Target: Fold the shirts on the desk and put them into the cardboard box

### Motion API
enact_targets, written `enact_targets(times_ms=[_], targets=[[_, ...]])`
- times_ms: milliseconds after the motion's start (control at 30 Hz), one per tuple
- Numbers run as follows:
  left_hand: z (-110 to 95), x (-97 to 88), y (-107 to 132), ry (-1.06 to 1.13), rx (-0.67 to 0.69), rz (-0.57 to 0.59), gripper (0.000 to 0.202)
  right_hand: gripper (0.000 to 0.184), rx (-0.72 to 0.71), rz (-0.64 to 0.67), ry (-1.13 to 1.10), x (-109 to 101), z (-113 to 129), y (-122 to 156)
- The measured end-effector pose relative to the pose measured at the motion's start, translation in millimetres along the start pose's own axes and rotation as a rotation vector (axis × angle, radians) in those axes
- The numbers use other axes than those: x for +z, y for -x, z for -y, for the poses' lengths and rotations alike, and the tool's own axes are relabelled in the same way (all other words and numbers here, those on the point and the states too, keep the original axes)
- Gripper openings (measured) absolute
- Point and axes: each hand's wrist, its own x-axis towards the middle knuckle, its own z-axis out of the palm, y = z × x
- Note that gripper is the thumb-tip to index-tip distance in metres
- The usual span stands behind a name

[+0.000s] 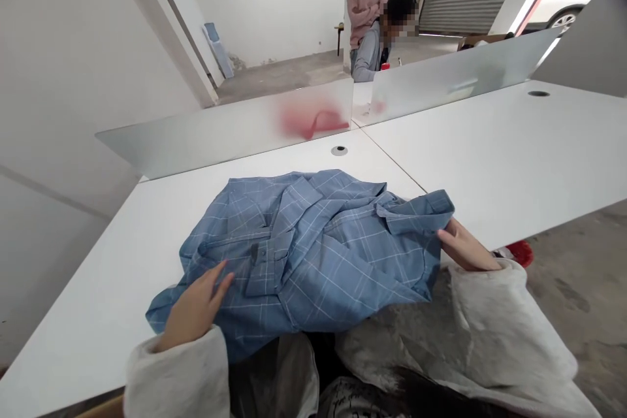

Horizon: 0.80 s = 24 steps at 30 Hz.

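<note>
A blue shirt with thin white checks [333,255] lies rumpled across the front of the white table, its lower edge hanging toward my lap. My left hand [193,307] is over the shirt's left part, fingers apart and holding nothing; I cannot tell how firmly it touches the cloth. Near its fingertips is a folded band of fabric with a small dark spot. At the far right, my right hand [465,246] pinches the edge of a raised, stiff-looking strip of the shirt, with some fingers hidden behind the cloth.
The white table [490,150] has a frosted divider [235,134] along its back, with a blurred red item behind it. A cable hole [339,151] sits beyond the shirt. Two people [375,19] are past the divider. A red object [520,253] is low at right.
</note>
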Motion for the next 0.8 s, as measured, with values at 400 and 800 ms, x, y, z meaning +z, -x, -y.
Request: enact_targets(times_ms=[400,800], targets=[[-108,-53.8,-51,0.117,0.702,0.142,0.040,0.029,-0.391,0.244,0.485,34,150,-51],[-174,-6.9,-168,0.150,1.069,0.081,0.067,0.029,-0.340,0.337,0.599,73,180,-41]])
